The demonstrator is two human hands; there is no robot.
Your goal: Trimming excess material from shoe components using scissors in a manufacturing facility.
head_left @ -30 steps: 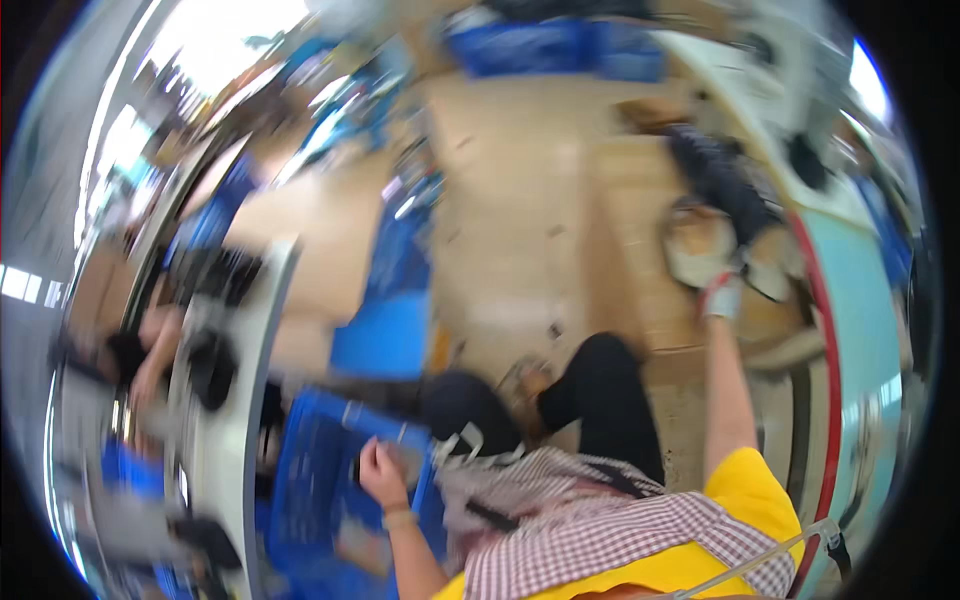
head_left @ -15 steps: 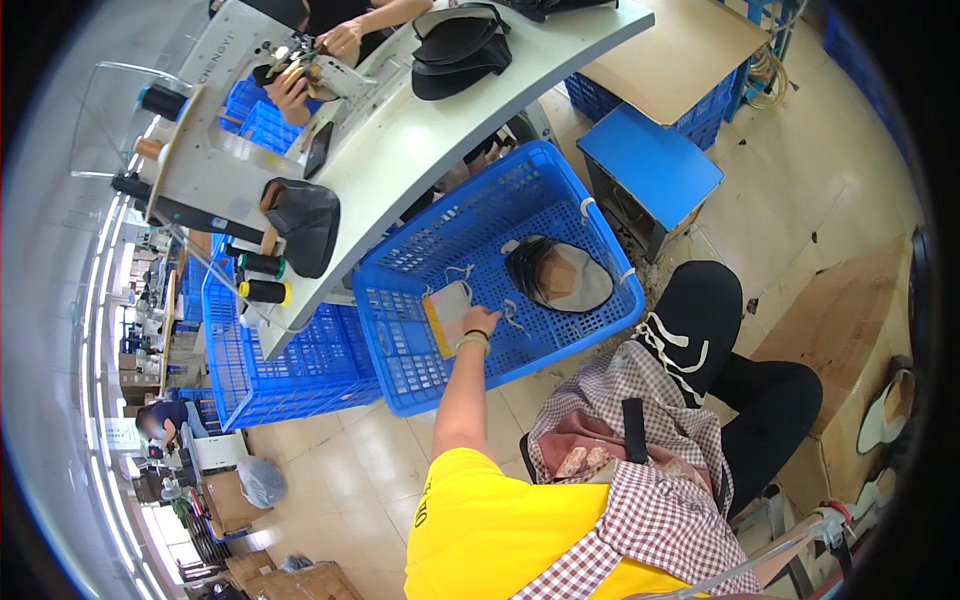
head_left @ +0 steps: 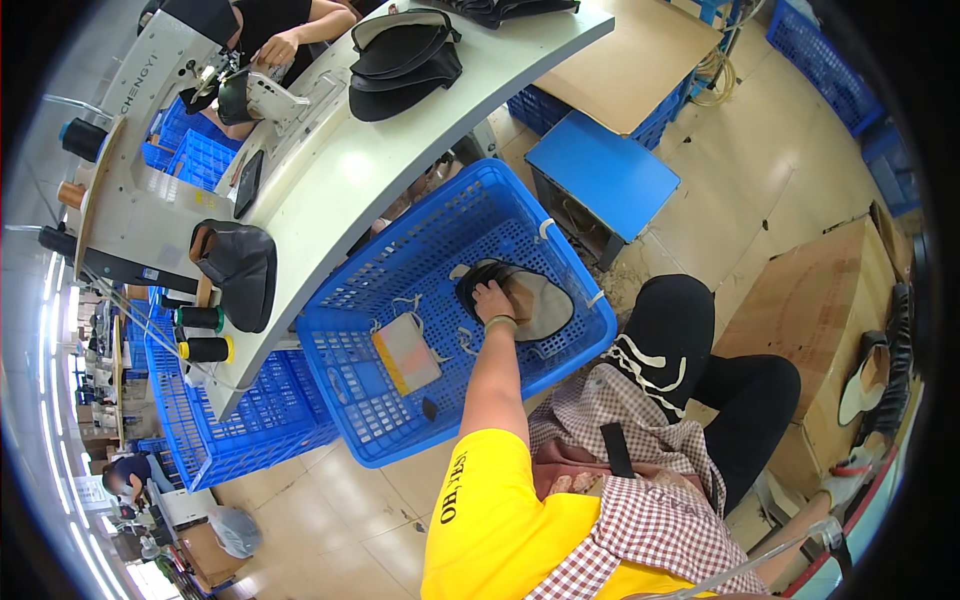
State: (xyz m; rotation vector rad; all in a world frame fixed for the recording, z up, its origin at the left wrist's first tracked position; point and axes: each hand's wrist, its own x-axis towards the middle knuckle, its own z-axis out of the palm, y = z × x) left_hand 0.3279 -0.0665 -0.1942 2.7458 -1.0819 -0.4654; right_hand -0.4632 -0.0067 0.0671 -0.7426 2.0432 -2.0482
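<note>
My left hand (head_left: 492,302) reaches down into a blue plastic basket (head_left: 455,425). Its fingers bend over the dark end of a shoe upper (head_left: 545,309), black-edged with a pale lining, and appear to grip it. Left of it in the basket lies a white and yellow card (head_left: 407,355) with white strings, and a small dark scrap (head_left: 430,408) sits near the basket's front wall. At the far right, my right hand (head_left: 848,484), which looks gloved in white, is beside a red-edged item; its fingers are too unclear to read.
A sewing table (head_left: 330,190) curves across the upper left, with black shoe uppers (head_left: 405,70) on it and a co-worker's hand (head_left: 278,48) at the machine. A blue stool (head_left: 602,172) stands beyond the basket. A cardboard box (head_left: 800,320) and shoes (head_left: 862,385) are at right.
My left hand has left the card's side and moved right onto the shoe upper. The view has shifted, and my right hand now shows at the far right.
</note>
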